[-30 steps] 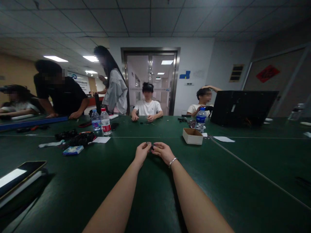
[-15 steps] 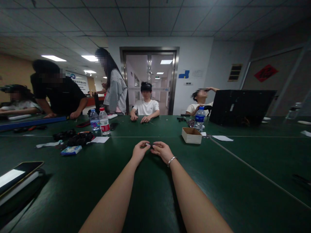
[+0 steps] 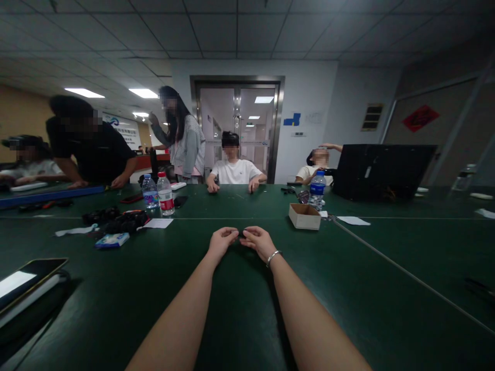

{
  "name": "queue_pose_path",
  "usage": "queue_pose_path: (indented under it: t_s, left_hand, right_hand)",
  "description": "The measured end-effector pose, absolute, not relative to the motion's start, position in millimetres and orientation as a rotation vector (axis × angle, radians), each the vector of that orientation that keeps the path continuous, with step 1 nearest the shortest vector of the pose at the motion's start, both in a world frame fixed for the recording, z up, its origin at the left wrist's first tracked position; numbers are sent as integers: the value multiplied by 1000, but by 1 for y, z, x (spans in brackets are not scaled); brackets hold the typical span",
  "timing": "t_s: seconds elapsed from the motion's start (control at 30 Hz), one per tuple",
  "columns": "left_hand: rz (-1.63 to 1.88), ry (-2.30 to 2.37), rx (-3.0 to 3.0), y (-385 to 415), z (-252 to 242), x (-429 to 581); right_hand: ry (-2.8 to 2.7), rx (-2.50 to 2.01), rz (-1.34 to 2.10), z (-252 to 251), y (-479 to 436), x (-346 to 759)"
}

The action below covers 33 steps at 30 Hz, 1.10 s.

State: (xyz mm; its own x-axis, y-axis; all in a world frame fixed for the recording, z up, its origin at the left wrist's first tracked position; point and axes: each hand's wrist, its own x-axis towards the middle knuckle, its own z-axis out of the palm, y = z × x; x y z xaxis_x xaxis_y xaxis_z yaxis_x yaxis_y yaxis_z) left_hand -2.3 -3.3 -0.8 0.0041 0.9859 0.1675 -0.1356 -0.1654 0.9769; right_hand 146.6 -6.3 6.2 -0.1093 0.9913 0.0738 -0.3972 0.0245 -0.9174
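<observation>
Over the green table [image 3: 240,309], my left hand [image 3: 222,242] and my right hand [image 3: 260,242] face each other, fingertips nearly meeting. A small dark piece [image 3: 242,233] shows at the tips of my right thumb and fingers; its kind is too small to make out. My left hand is closed in a pinch, and whatever sits between its fingertips is hidden. A silver bracelet [image 3: 274,257] circles my right wrist. Nearest on the right is an open cardboard box [image 3: 304,220].
Two bottles, one with a red cap [image 3: 166,195], stand left of centre beside black gear [image 3: 119,220] and a blue-white packet [image 3: 112,240]. A phone [image 3: 31,281] lies at left. A blue-capped bottle [image 3: 317,189] and a black monitor [image 3: 381,170] stand right. People are around the far side.
My hands have barely moved; a light-coloured bit seen at my left fingertips no longer shows. Across the table, the seated person's hands have spread apart, and the standing person has raised a hand.
</observation>
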Motion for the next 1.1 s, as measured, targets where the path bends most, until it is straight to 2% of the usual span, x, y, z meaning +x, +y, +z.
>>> queue_pose_path:
  t_s: [0.37, 1.1]
  left_hand:
    - [1359, 1039, 1368, -4, 1, -3]
    - [1393, 1023, 1277, -8, 5, -2]
  right_hand:
    - [-1031, -824, 1413, 9, -7, 146]
    - [-1169, -970, 1325, 7, 1, 142]
